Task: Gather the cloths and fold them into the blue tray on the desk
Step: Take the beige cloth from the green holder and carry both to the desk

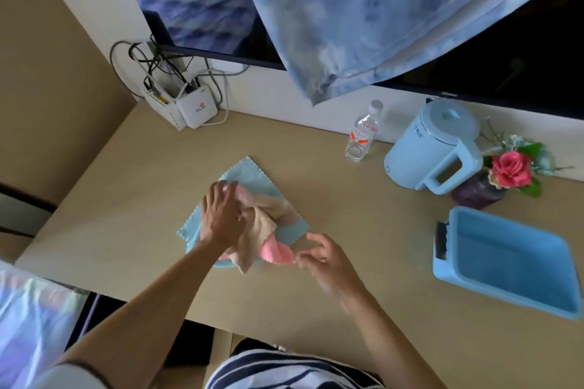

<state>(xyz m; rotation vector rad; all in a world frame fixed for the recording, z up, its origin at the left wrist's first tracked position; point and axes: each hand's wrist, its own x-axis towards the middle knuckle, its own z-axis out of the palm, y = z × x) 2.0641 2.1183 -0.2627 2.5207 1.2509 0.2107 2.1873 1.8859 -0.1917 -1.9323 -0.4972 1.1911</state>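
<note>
A light blue cloth point(252, 175) lies flat on the desk point(363, 215). On top of it sits a crumpled heap of a beige cloth point(264, 227) and a pink cloth point(278, 251). My left hand point(221, 215) presses down on the heap, fingers spread over the beige cloth. My right hand point(325, 257) pinches the pink cloth's right corner between thumb and fingertips. The blue tray point(505, 259) stands at the right of the desk with nothing in it, well apart from both hands.
A water bottle point(363, 133), a blue kettle point(436, 148) and a vase with a pink flower point(508, 170) stand at the back right. A white router point(196, 107) with cables sits at the back left. A blue sheet point(363, 9) hangs over a dark screen.
</note>
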